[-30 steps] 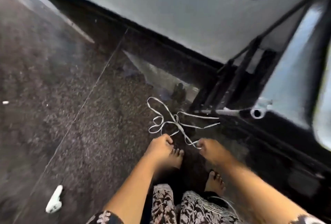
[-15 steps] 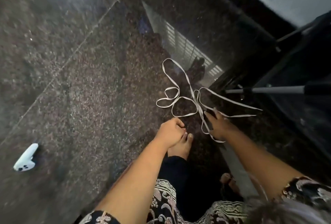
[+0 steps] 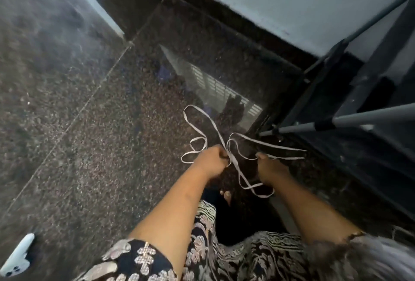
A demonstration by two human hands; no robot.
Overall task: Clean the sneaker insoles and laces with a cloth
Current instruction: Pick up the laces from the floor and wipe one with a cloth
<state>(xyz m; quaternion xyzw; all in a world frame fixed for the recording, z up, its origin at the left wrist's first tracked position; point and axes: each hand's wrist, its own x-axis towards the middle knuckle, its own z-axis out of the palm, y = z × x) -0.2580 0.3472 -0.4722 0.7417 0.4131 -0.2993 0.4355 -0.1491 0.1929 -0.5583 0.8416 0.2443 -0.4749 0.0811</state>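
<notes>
Far L: white gadget (image 3: 16, 258) on floor (image 3: 78, 146), cut by frame edge, can't ID. Laces (image 3: 215, 126) lie in a loose tangle on the floor centre-R, near the rack legs. Change: L hand (image 3: 212, 160) was a fist short of them half a sec ago; now it's at the crossing, fingers curled round the strands, gripping. R hand (image 3: 269, 168) was spread over a strand, now bunched on one running R; pinch or just press, can't tell. Reads as lace pickup starting, wiping not begun. No cloth, insoles or sneaker in view. Far R: rack (image 3: 332, 74) & grey pole (image 3: 370, 116) dark, cropped.
</notes>
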